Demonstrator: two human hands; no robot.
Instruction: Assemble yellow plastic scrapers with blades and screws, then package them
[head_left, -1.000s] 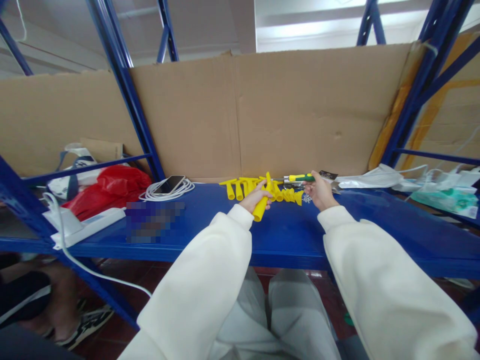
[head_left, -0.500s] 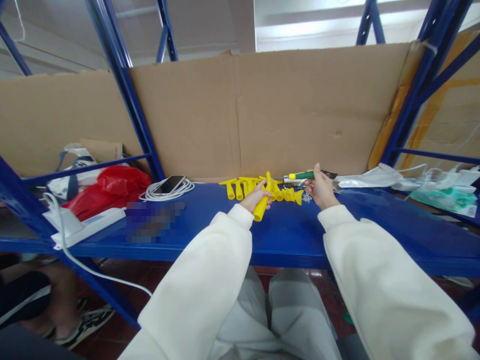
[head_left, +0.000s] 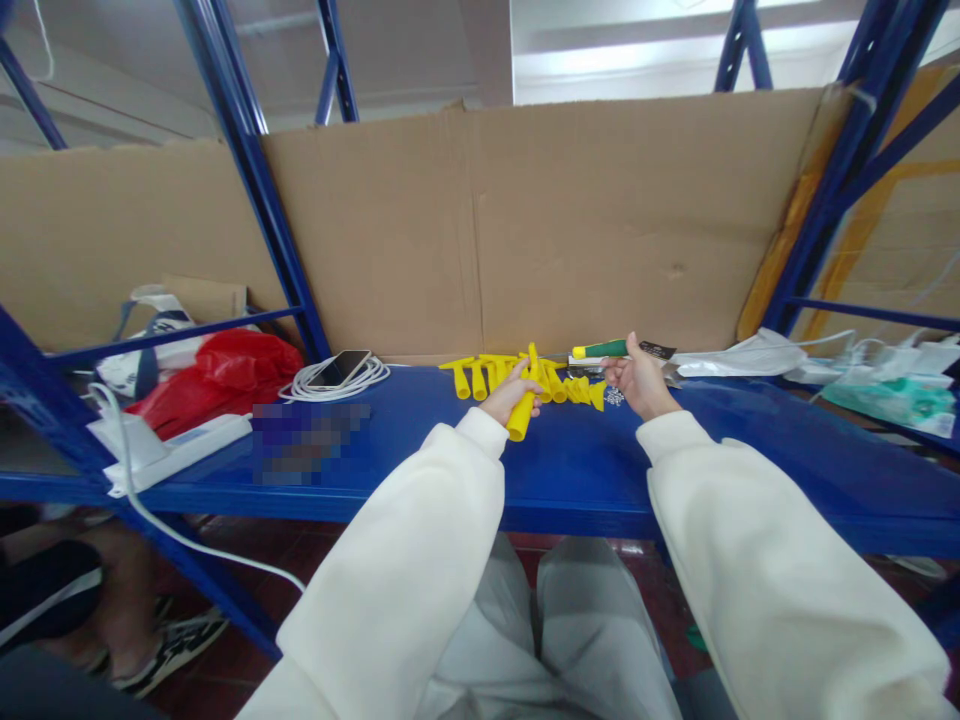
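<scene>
My left hand [head_left: 504, 400] is closed around a yellow plastic tube-shaped piece [head_left: 519, 420], its wide end tilted down toward me. In my right hand [head_left: 643, 382] is a screwdriver [head_left: 604, 349] with a green and yellow handle, held level, its shaft pointing left to the upper end of the held piece. Whether the tip touches it I cannot tell. Behind my left hand stands a row of similar yellow pieces [head_left: 462, 382]. Smaller yellow pieces [head_left: 582, 390] lie to the right of them, next to a cluster of tiny metal parts [head_left: 613, 394], perhaps screws.
A cardboard sheet [head_left: 570, 220] backs the blue shelf [head_left: 420, 440]. On the left are a phone [head_left: 341, 368] on a coiled white cable, a red bag [head_left: 225, 375] and a white power strip [head_left: 199, 455]. White plastic packaging [head_left: 742, 355] lies at right. A person's leg shows lower left.
My right fingers have shifted slightly to the left and up around the screwdriver. The yellow piece in my left hand has tipped a little; otherwise the scene is the same.
</scene>
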